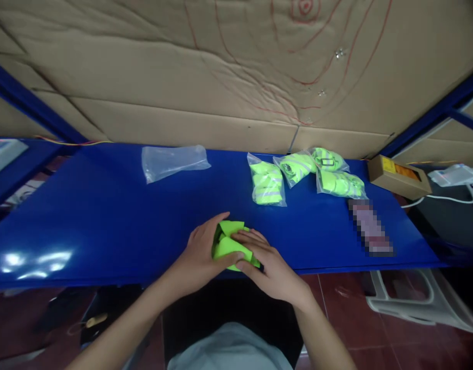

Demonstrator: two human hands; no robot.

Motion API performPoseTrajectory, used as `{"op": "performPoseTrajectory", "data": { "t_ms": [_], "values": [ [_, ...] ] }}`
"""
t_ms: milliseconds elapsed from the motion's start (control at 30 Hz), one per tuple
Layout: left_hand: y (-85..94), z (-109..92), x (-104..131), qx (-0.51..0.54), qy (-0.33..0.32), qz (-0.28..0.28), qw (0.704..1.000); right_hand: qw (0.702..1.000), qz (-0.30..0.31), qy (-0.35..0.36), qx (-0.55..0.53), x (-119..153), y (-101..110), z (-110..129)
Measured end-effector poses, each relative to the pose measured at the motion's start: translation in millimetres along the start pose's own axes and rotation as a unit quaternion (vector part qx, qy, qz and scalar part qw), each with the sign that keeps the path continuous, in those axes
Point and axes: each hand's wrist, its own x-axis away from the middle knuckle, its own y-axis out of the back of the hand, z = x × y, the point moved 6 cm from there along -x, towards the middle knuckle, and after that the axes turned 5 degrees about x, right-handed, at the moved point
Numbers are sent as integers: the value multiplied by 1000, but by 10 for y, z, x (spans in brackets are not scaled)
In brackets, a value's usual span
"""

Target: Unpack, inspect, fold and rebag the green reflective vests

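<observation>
A bright yellow-green cloth bundle (230, 247), folded or rolled up, is held between both hands near the front edge of the blue table (116, 226). My left hand (201, 249) wraps its left side, thumb along the near face. From the right, my right hand (265, 259) lays its fingers over the bundle, its thumb close to the left thumb. Parts of the cloth are hidden under the fingers. Beyond the hands lies a clear plastic bag (174, 162) that looks flat. A bag with a folded reflective vest (267, 184) lies to the right of it.
Several more bagged yellow-green vests (342, 184) lie at the back right. Beside them are a cardboard box (400, 177) and a blurred-out phone-like object (371, 227). A cardboard panel (163, 77) with red lines rises behind the table. A plastic stool (421, 298) stands below right.
</observation>
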Motion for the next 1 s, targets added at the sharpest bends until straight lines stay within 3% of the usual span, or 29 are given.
{"op": "performPoseTrajectory", "data": {
  "t_ms": [67, 200, 333, 433, 500, 600, 667, 733, 800, 900, 933, 1000],
  "values": [
    [-11, 37, -31, 52, 7, 21, 998, 999, -20, -31, 8, 24, -15, -59],
    [-2, 3, -28, 147, -52, 24, 987, 990, -63, -127, 3, 58, 4, -202],
    [-6, -27, 34, 188, -121, 4, 975, 991, 18, -129, 9, 11, -55, -179],
    [-28, -29, 63, 202, -149, -8, 968, 994, 39, -94, 27, -21, -56, -103],
    [-34, -15, 57, 209, -137, -20, 968, 996, 24, -75, 27, -25, -40, -70],
    [-19, 42, -2, 218, -64, -25, 973, 997, -9, -74, 20, -8, -24, -83],
    [-16, 71, -72, 229, -14, 13, 973, 996, -27, -84, 16, 0, -30, -122],
    [10, 53, -160, 231, -6, 60, 971, 996, -47, -80, 8, -27, -30, -153],
    [95, -18, -261, 213, -45, 77, 973, 995, -76, -64, -12, -110, 9, -168],
    [310, -193, -403, 180, -133, 37, 974, 987, -134, -55, -75, -341, 207, -203],
    [381, -259, -446, 175, -158, 22, 972, 984, -138, -63, -97, -443, 291, -224],
    [492, -394, -533, 168, -214, 9, 962, 985, -87, -84, -124, -667, 427, -262]
  ]
}}
